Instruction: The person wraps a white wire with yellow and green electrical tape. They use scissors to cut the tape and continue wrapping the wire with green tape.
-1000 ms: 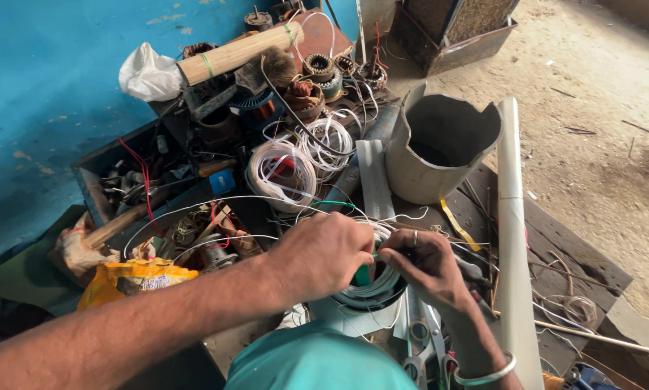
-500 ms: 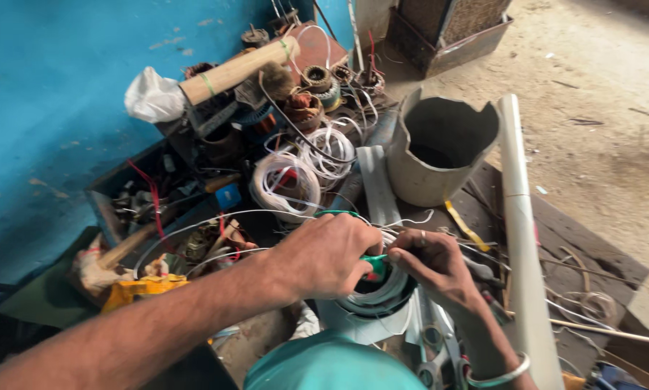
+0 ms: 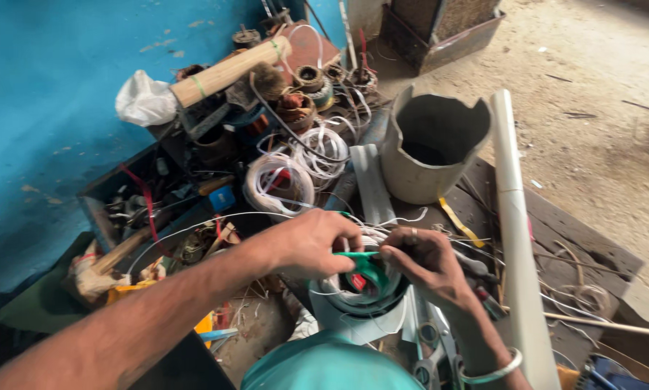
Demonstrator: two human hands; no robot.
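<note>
Blue wall is backing a cluttered heap of workshop parts on a dirt floor. At far left, a white bag is lying beside a wooden roller, with a dark tray of scrap sitting below them. Toward the middle, white wire coils are resting just behind the hands. The left hand is closing around a green tool and pressing it down into a round winding lying near the bottom centre. The right hand, a bangle circling its wrist, is pinching the thin white wires at the winding's rim. Further right, a broken grey bucket is standing upright, and a white pipe is lying alongside.
</note>
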